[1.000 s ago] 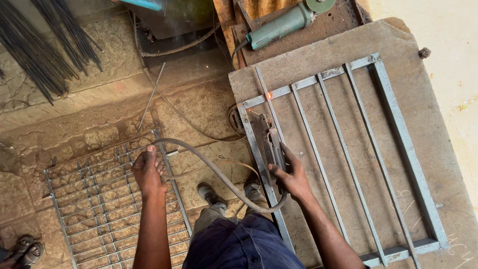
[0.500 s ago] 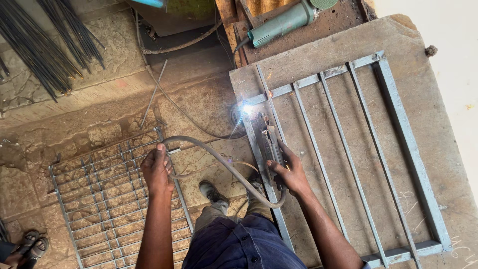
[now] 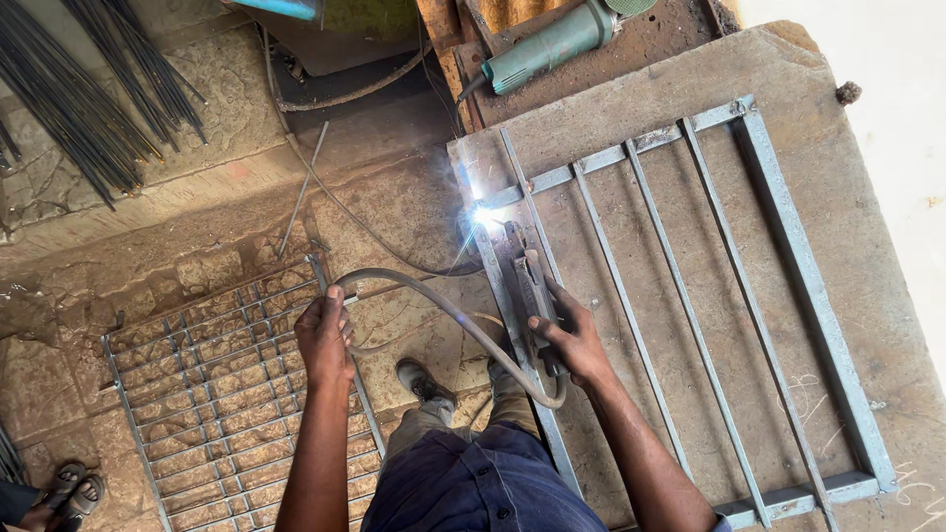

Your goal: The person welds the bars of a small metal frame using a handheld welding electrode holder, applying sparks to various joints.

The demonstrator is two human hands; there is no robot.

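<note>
My right hand (image 3: 570, 340) grips a welding electrode holder (image 3: 530, 286) that points away from me along the left rail of a grey metal frame (image 3: 783, 236) with several thin bars. A bright white arc (image 3: 486, 217) burns at the holder's tip, on the frame's far left corner. The frame lies flat on a worn brown workbench (image 3: 887, 325). My left hand (image 3: 325, 335) is closed around the grey welding cable (image 3: 434, 300), which loops from that hand down and back up to the holder.
A metal grille (image 3: 212, 394) lies on the stone floor below my left hand. A bundle of dark rods (image 3: 89, 99) lies at the top left. A green angle grinder (image 3: 552, 41) rests at the bench's far end. Another person's sandalled feet (image 3: 74, 488) show at the bottom left.
One second ago there was no arc; it lit half a second ago and is brighter now. My left hand has closed on the cable. The view has shifted slightly.
</note>
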